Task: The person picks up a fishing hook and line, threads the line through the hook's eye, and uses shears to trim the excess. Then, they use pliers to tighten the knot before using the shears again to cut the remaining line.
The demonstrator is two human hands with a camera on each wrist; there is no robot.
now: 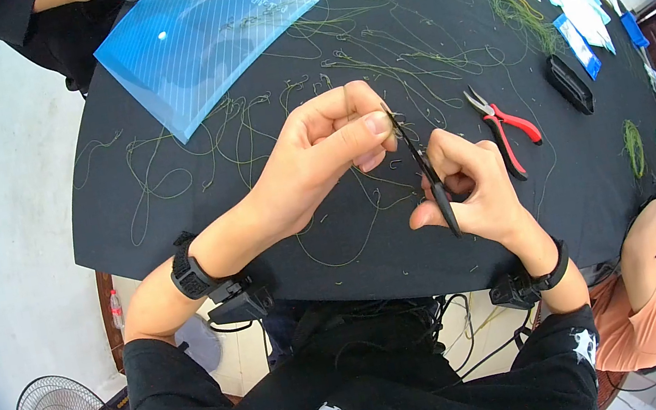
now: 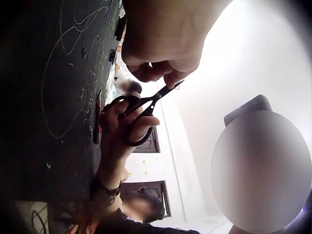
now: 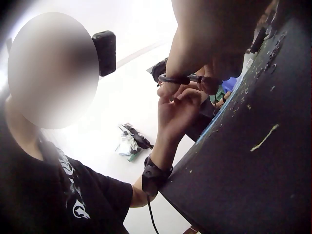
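Over the dark cloth-covered table, my left hand (image 1: 319,150) pinches a small fish hook (image 2: 177,88) between thumb and fingertips; most of it is hidden by the fingers. My right hand (image 1: 475,186) grips black scissors (image 1: 434,179), thumb and fingers through the handle loops. In the left wrist view the scissors' blades (image 2: 168,90) point up to the left fingertips, close beside the hook. Thin green fishing line (image 1: 354,259) curves across the table below the hands. Several more hooks on lengths of line (image 1: 243,102) lie beyond the left hand.
Red-handled pliers (image 1: 523,125) lie right of the right hand. A blue plastic folder (image 1: 190,38) covers the far left. Bundles of green line (image 1: 527,23) and a black tray (image 1: 568,84) lie at the right. Another person (image 1: 646,318) sits at the table's right edge.
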